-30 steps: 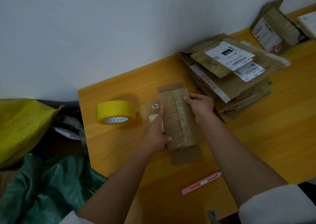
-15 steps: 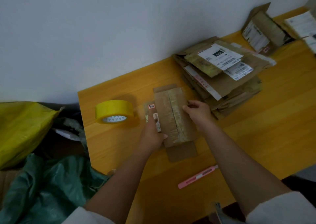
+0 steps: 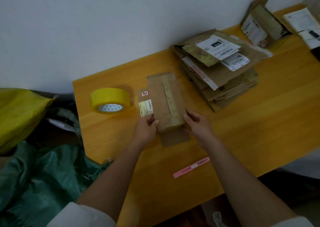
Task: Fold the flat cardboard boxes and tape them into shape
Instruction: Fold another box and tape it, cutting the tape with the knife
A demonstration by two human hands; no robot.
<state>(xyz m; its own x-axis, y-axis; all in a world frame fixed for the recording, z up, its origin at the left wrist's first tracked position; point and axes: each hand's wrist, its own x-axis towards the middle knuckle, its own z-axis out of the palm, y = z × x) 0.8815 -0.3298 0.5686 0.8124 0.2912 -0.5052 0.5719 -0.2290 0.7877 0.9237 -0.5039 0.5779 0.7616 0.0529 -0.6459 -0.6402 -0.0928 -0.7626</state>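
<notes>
Far left, off the table's edge, a yellow sack (image 3: 19,115) and a green plastic bag (image 3: 43,176) slump on the floor — what either holds I cannot tell, both being bunched shut from where I stand. On the wooden table (image 3: 259,122) itself a roll of yellow tape (image 3: 110,100) lies on its side, just beside the work.

The work is a small flattened cardboard box (image 3: 165,102), lying flat in the middle of the table with old tape down its seam, a label on its left panel and a loose flap pointing toward the person. The left hand (image 3: 147,128) pinches its near left corner; the right hand (image 3: 197,125) has fingers curled round its near right corner. So both hands hold the box, neither free.

I judge this to be the opening step: the box is gripped but still flat, nothing squared up or newly taped. The next move calls for pushing the two sides toward each other so the sleeve opens, then folding that near flap in — and a hand must let go to fetch the tape.

Nearer the person lies a pink cutter (image 3: 191,167), untouched. To the right, a stack of flattened boxes (image 3: 220,70) waits, with more cardboard (image 3: 261,22) leaning by the wall beyond.
</notes>
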